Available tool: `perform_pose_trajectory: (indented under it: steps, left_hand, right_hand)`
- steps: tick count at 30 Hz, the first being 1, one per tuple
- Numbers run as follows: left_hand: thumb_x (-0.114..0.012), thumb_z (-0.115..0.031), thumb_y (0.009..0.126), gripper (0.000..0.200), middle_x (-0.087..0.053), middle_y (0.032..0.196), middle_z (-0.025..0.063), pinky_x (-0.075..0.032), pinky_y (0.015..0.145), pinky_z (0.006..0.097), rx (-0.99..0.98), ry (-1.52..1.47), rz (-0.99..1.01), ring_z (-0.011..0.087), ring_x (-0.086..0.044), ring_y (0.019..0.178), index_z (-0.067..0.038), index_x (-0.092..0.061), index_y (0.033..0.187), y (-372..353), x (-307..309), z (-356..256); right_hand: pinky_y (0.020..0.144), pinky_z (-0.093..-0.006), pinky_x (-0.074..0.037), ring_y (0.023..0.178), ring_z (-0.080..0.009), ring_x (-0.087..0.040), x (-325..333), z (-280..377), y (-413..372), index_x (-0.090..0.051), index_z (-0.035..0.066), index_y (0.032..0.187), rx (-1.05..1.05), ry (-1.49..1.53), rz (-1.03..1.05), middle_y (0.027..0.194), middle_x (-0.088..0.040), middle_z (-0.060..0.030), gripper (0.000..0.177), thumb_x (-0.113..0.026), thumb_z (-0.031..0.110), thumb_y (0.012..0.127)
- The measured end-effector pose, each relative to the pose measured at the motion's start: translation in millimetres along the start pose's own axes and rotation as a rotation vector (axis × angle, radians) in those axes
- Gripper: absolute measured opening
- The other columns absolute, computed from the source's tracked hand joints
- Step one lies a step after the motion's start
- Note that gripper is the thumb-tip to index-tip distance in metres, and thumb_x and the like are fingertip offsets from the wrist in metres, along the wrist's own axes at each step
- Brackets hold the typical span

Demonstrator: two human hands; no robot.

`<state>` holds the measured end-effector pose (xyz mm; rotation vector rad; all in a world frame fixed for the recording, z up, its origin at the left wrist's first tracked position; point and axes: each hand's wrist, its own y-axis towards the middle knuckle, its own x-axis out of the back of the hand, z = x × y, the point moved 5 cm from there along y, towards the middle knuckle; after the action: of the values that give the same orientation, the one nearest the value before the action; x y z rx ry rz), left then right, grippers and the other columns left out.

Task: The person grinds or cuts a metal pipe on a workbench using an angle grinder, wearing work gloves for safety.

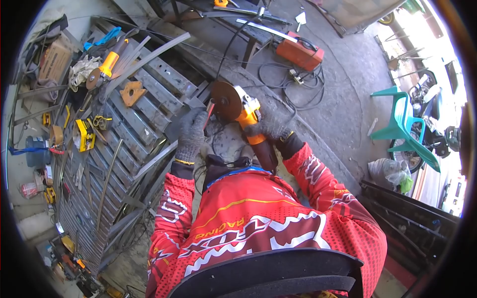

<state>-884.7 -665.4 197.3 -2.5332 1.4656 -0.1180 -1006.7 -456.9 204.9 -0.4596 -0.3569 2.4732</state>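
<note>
A yellow and black angle grinder [250,115] is in my right hand [271,123], whose grey-gloved fingers wrap around its body. Its large brown disc [226,102] faces up and to the left. My left hand [192,133], in a grey glove too, is closed around a thin reddish piece [209,108] close to the disc's left edge. What that piece is I cannot make out, nor whether it touches the disc. Beside my left hand lies the slatted metal workbench [158,75].
On the bench are another angle grinder [109,63], a rusty plate [132,93], a yellow box [85,135] and metal strips. Cables curl beside a red machine [299,53] on the floor. To the right stand a green chair [401,116] and a motorcycle [428,94].
</note>
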Motion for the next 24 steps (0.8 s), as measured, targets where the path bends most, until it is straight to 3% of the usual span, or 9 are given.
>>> perform_pose_trajectory:
  steps: [2, 4, 6, 11, 13, 14, 15, 17, 24]
  left_hand:
    - [-0.058, -0.019, 0.1, 0.023, -0.058, 0.078, -0.0002, -0.046, 0.059, 0.0297, -0.131, 0.259, -0.046, 0.01, -0.058, 0.067, 0.001, -0.066, 0.107, 3, 2, -5]
    - [-0.059, -0.018, 0.099, 0.021, -0.06, 0.08, 0.0022, -0.047, 0.063, 0.0312, -0.156, 0.326, -0.054, 0.0125, -0.06, 0.071, 0.001, -0.065, 0.107, 2, -1, -10]
    - [-0.06, -0.016, 0.099, 0.019, -0.062, 0.082, 0.0046, -0.049, 0.066, 0.0326, -0.181, 0.394, -0.062, 0.015, -0.061, 0.075, 0.001, -0.065, 0.107, 1, -1, -13]
    - [-0.068, -0.013, 0.093, 0.017, -0.065, 0.096, 0.0151, -0.052, 0.073, 0.041, -0.475, 0.656, -0.152, 0.0292, -0.064, 0.081, -0.001, -0.063, 0.103, -4, -5, -27]
    - [-0.069, -0.013, 0.092, 0.018, -0.064, 0.096, 0.0153, -0.052, 0.075, 0.042, -0.434, 0.657, -0.166, 0.0306, -0.064, 0.084, -0.001, -0.063, 0.104, -5, -7, -29]
    - [-0.07, -0.013, 0.09, 0.019, -0.064, 0.096, 0.0154, -0.052, 0.076, 0.043, -0.393, 0.659, -0.179, 0.032, -0.065, 0.086, -0.002, -0.062, 0.104, -5, -8, -28]
    - [-0.07, -0.013, 0.09, 0.019, -0.064, 0.096, 0.0154, -0.052, 0.076, 0.043, -0.389, 0.657, -0.181, 0.032, -0.065, 0.086, -0.002, -0.062, 0.104, -6, -9, -28]
    - [-0.074, -0.013, 0.089, 0.02, -0.064, 0.088, 0.0113, -0.051, 0.071, 0.0395, -0.509, 0.8, -0.26, 0.0251, -0.065, 0.079, -0.002, -0.065, 0.103, -7, -11, -34]
    - [-0.074, -0.015, 0.09, 0.019, -0.064, 0.088, 0.0121, -0.05, 0.071, 0.0392, -0.576, 0.73, -0.279, 0.0259, -0.065, 0.079, -0.003, -0.063, 0.101, 0, -9, -22]
  right_hand:
    - [0.076, -0.038, -0.058, 0.09, -0.0205, -0.066, -5, -4, -1, -0.041, 0.013, 0.143, -0.026, 0.062, 0.016, 0.108, -0.065, -0.0069, 0.086, -0.083, 0.001, 0.07]
    - [0.076, -0.0376, -0.058, 0.089, -0.0204, -0.066, -6, -15, 1, -0.039, 0.015, 0.146, -0.054, 0.126, 0.03, 0.107, -0.064, -0.0066, 0.089, -0.082, 0.0, 0.069]
    - [0.077, -0.0389, -0.06, 0.089, -0.0232, -0.07, -2, -35, 8, -0.058, 0.005, 0.127, -0.025, 0.236, 0.038, 0.101, -0.068, -0.0083, 0.065, -0.087, 0.007, 0.069]
    - [0.076, -0.0386, -0.061, 0.087, -0.0229, -0.069, -6, -28, 5, -0.057, 0.005, 0.127, -0.051, 0.258, 0.045, 0.102, -0.068, -0.0082, 0.065, -0.087, 0.008, 0.069]
    - [0.075, -0.0386, -0.061, 0.087, -0.0228, -0.069, -5, -29, 7, -0.057, 0.005, 0.127, -0.053, 0.262, 0.042, 0.102, -0.067, -0.0082, 0.065, -0.087, 0.009, 0.069]
    - [0.074, -0.0399, -0.06, 0.085, -0.0229, -0.068, -4, -31, 9, -0.048, 0.011, 0.134, -0.085, 0.25, 0.044, 0.102, -0.065, -0.0081, 0.074, -0.082, 0.003, 0.069]
    - [0.072, -0.0411, -0.059, 0.084, -0.0231, -0.067, -5, -34, 9, -0.04, 0.016, 0.141, -0.118, 0.238, 0.047, 0.103, -0.063, -0.0081, 0.084, -0.078, -0.002, 0.068]
    - [0.072, -0.0411, -0.06, 0.084, -0.0232, -0.067, -5, -31, 10, -0.04, 0.016, 0.141, -0.112, 0.216, 0.046, 0.102, -0.063, -0.0081, 0.083, -0.078, -0.002, 0.069]
    - [0.07, -0.0418, -0.06, 0.083, -0.0234, -0.067, -5, -33, 12, -0.041, 0.015, 0.14, -0.087, 0.278, 0.058, 0.102, -0.064, -0.0085, 0.082, -0.081, 0.002, 0.069]
